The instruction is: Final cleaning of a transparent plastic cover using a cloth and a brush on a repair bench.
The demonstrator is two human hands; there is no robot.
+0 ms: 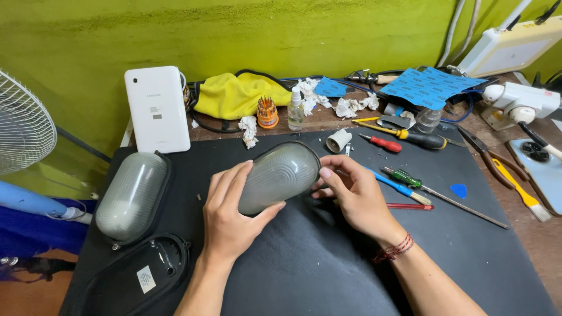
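Note:
An oval bulkhead lamp (pixel 281 174) with a ribbed frosted glass dome and black rim lies on the black work mat (pixel 328 269). My left hand (pixel 229 213) wraps around its near end, thumb under the glass. My right hand (pixel 350 192) touches its right end with the fingertips; a red thread bracelet circles that wrist. A second, identical lamp (pixel 132 196) rests at the left of the mat, and an open black lamp base (pixel 146 272) lies in front of it.
Screwdrivers (pixel 404 137), a white lamp socket (pixel 338 140), pliers (pixel 489 158), a small brush and a blue pick (pixel 459 190) lie to the right. A white tablet (pixel 157 108), yellow cloth (pixel 237 93), bit set, small bottle and blue sheets (pixel 430 86) line the back. A fan (pixel 23 126) stands left.

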